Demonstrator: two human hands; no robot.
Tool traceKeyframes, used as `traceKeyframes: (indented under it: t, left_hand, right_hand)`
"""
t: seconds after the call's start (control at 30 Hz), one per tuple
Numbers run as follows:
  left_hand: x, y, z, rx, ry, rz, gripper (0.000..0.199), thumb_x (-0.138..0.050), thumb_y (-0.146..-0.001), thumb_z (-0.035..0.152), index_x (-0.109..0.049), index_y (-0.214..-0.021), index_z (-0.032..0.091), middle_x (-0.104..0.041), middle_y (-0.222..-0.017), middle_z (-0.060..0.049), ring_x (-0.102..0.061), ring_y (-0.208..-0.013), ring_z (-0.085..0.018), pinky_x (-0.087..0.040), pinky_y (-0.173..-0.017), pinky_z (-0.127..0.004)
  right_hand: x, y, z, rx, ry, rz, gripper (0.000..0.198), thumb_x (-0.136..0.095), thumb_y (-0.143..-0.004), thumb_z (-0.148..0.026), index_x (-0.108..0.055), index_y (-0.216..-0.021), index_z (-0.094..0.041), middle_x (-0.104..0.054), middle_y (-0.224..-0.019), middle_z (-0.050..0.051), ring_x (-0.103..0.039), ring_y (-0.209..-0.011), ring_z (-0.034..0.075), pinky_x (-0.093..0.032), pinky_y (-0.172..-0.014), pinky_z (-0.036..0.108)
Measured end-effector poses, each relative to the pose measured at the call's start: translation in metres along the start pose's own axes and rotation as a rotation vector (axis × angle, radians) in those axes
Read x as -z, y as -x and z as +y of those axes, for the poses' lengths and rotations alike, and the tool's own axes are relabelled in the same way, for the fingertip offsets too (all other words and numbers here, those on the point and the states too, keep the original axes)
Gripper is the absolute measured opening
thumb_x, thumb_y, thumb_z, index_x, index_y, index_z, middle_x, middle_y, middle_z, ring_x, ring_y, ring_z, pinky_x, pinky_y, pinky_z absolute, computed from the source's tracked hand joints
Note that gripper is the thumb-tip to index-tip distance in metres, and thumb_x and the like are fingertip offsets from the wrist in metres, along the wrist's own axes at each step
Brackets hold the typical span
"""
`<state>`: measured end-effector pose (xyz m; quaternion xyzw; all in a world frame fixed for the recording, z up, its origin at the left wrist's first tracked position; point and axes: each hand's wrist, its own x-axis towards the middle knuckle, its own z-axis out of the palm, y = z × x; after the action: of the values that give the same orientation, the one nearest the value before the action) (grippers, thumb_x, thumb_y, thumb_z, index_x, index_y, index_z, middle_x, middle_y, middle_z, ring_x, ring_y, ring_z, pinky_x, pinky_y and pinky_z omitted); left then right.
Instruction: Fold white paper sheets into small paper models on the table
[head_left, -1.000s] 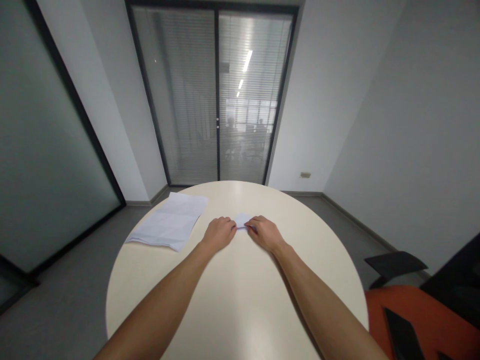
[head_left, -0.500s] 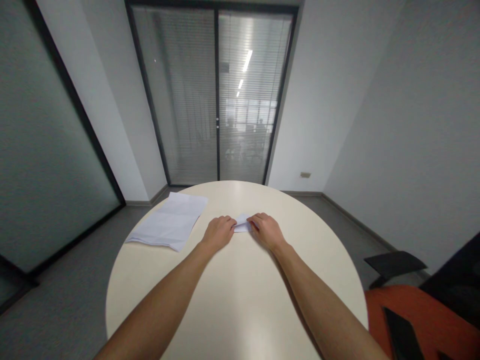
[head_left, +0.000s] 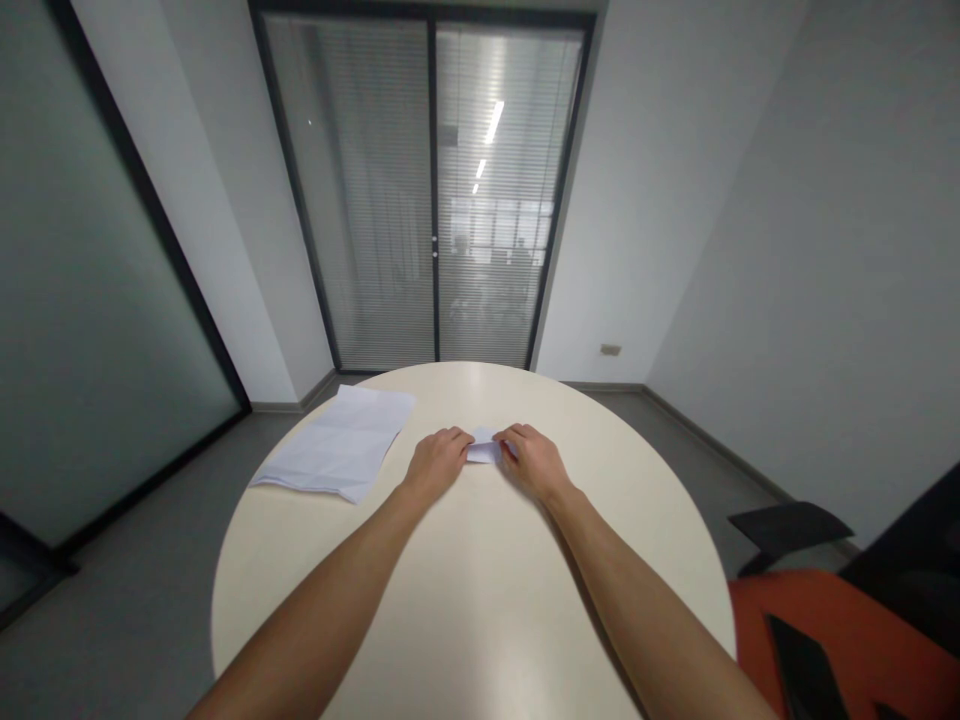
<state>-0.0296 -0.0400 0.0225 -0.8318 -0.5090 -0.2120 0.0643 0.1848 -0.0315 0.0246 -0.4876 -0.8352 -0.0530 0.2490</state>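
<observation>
A small folded piece of white paper (head_left: pixel 484 452) lies near the far middle of the round table (head_left: pixel 465 580). At its left end, my left hand (head_left: pixel 439 460) is closed, with the fingertips gripping the paper's edge. My right hand (head_left: pixel 532 458) pinches the opposite end, thumb and fingers together. Both hands rest low, close to the tabletop. A crease or folded edge shows across the middle of the paper; its two ends are hidden by my fingers.
White paper sheets (head_left: pixel 341 440) lie on the table's left side, their near corner slightly lifted. An orange chair (head_left: pixel 862 640) with black armrests stands at the right, against the table's edge. Blinds-covered glass panels (head_left: pixel 435 200) rise behind the table.
Both hands stay in nearly the same place. The paper between them has shifted very slightly, and its front flap looks a little flatter.
</observation>
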Motion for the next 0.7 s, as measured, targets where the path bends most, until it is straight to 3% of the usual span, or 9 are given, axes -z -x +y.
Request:
traceKeyframes:
  t: [0.33, 0.7]
  left_hand:
    - [0.0029, 0.0002, 0.0027, 0.005, 0.074, 0.08, 0.02, -0.055, -0.098, 0.022, -0.064, -0.116, 0.023, -0.07, -0.114, -0.004, -0.063, -0.106, -0.02, -0.049, -0.094, -0.031]
    - [-0.0001, 0.0008, 0.0029, 0.025, 0.117, 0.172, 0.031, -0.058, -0.095, 0.025, -0.059, -0.126, 0.021, -0.066, -0.125, -0.008, -0.059, -0.116, -0.024, -0.047, -0.103, -0.037]
  right_hand:
    - [-0.0005, 0.0007, 0.002, -0.059, -0.068, 0.059, 0.026, -0.054, -0.093, -0.012, -0.07, -0.111, -0.024, -0.07, -0.112, 0.005, -0.064, -0.104, 0.019, -0.048, -0.089, 0.028]
    - [-0.0004, 0.0014, 0.0059, -0.074, -0.164, 0.126, 0.031, -0.051, -0.091, -0.009, -0.07, -0.111, -0.023, -0.069, -0.109, 0.006, -0.065, -0.097, 0.018, -0.049, -0.088, 0.027]
